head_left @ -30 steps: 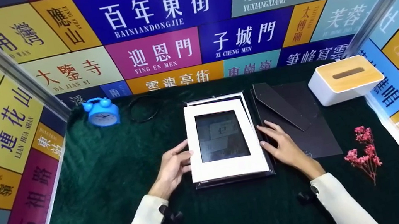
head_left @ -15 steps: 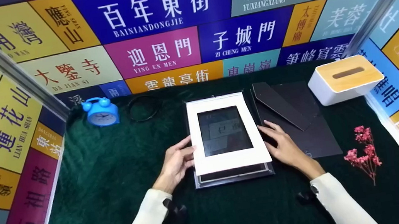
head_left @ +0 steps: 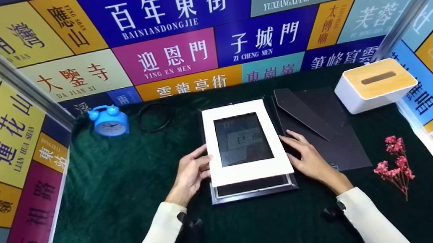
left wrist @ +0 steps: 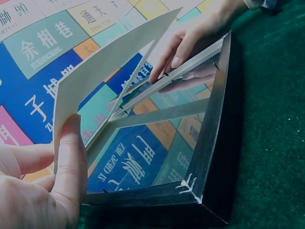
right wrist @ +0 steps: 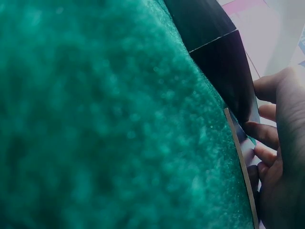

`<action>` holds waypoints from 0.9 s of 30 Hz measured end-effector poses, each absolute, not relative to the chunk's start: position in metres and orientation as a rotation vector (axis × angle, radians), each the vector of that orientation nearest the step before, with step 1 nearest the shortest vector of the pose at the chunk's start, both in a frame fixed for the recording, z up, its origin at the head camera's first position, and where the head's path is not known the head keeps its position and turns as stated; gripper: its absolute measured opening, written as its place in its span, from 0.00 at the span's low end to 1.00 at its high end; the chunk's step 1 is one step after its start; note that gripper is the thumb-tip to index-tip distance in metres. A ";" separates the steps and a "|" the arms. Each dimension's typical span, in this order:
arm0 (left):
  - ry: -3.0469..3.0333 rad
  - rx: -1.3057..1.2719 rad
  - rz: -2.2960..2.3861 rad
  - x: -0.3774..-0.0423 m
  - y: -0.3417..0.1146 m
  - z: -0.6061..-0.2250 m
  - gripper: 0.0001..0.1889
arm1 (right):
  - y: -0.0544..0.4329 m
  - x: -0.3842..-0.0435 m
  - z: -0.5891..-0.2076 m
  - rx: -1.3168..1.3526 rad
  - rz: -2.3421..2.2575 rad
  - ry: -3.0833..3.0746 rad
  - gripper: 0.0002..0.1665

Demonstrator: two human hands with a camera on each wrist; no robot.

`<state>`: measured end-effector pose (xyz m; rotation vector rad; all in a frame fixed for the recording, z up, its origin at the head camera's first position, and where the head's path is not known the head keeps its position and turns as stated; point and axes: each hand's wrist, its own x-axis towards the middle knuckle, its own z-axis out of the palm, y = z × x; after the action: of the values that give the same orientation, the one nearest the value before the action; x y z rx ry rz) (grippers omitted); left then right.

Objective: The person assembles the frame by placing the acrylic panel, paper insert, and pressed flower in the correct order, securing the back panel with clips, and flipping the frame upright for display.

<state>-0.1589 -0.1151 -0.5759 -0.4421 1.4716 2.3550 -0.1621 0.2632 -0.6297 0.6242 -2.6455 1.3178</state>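
Observation:
A white picture mat (head_left: 245, 173) with a rectangular window lies tilted over a black picture frame (head_left: 233, 198), its near edge raised off the frame. My left hand (head_left: 191, 176) pinches the mat's left edge between thumb and fingers, plainly seen in the left wrist view, where the mat (left wrist: 112, 67) bends upward from the frame (left wrist: 157, 196). Along the frame's right side my right hand (head_left: 308, 158) touches the edge with extended fingers. The right wrist view has that hand (right wrist: 281, 119) against the dark outer side of the frame (right wrist: 224, 71).
A black backing board (head_left: 346, 141) with its folding stand (head_left: 304, 115) lies right of the frame. Beyond it are a tissue box (head_left: 377, 86) and pink dried flowers (head_left: 394, 166). A blue alarm clock (head_left: 109, 121) and a black cable loop (head_left: 156, 117) sit at back left.
The mat has shifted away from me and slightly right, with its near edge uncovering the frame's lower part. My left hand moved with it; the right hand stayed at the frame's side.

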 end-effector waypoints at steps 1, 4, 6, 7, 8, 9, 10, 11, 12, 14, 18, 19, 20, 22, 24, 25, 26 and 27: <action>1.477 -0.438 2.354 -0.159 -0.115 -0.576 0.31 | 0.263 -0.162 -0.630 0.620 1.315 -2.649 0.35; 1.480 -0.437 2.350 -0.159 -0.115 -0.575 0.31 | 0.264 -0.161 -0.630 0.611 1.308 -2.659 0.35; 1.488 -0.436 2.347 -0.159 -0.115 -0.576 0.31 | 0.264 -0.161 -0.629 0.611 1.307 -2.660 0.35; 1.494 -0.435 2.345 -0.159 -0.115 -0.576 0.31 | 0.263 -0.161 -0.629 0.611 1.308 -2.660 0.35; 1.497 -0.436 2.344 -0.159 -0.115 -0.576 0.32 | 0.263 -0.161 -0.629 0.612 1.308 -2.658 0.35; 1.505 -0.434 2.341 -0.158 -0.115 -0.577 0.32 | 0.263 -0.161 -0.629 0.611 1.308 -2.660 0.34; 1.516 -0.431 2.337 -0.158 -0.116 -0.577 0.32 | 0.263 -0.161 -0.629 0.610 1.309 -2.662 0.34; 1.526 -0.428 2.332 -0.158 -0.116 -0.577 0.32 | 0.263 -0.161 -0.629 0.609 1.311 -2.664 0.34; 1.536 -0.427 2.328 -0.157 -0.116 -0.577 0.32 | 0.263 -0.161 -0.629 0.606 1.314 -2.666 0.34; 1.556 -0.427 2.318 -0.157 -0.116 -0.577 0.32 | 0.263 -0.161 -0.629 0.602 1.315 -2.671 0.34; 1.599 -0.425 2.300 -0.156 -0.116 -0.578 0.32 | 0.264 -0.161 -0.630 0.596 1.318 -2.681 0.34; 1.609 -0.423 2.298 -0.156 -0.116 -0.578 0.32 | 0.264 -0.161 -0.630 0.596 1.319 -2.684 0.34; 1.619 -0.419 2.295 -0.156 -0.116 -0.578 0.33 | 0.264 -0.161 -0.630 0.597 1.319 -2.686 0.34; 1.635 -0.408 2.295 -0.156 -0.115 -0.578 0.33 | 0.264 -0.162 -0.629 0.599 1.319 -2.692 0.34; 1.653 -0.399 2.292 -0.156 -0.115 -0.578 0.34 | 0.264 -0.161 -0.629 0.599 1.314 -2.694 0.34; 1.667 -0.395 2.287 -0.156 -0.115 -0.578 0.34 | 0.264 -0.161 -0.628 0.597 1.311 -2.690 0.33; 1.681 -0.391 2.282 -0.156 -0.114 -0.578 0.34 | 0.264 -0.161 -0.628 0.597 1.307 -2.684 0.33; 1.695 -0.386 2.275 -0.156 -0.114 -0.578 0.34 | 0.264 -0.161 -0.627 0.597 1.305 -2.678 0.32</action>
<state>-0.1562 -0.1141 -0.5783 -0.3861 1.6951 2.2750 -0.1611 0.2638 -0.6275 0.5969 -2.6777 1.3046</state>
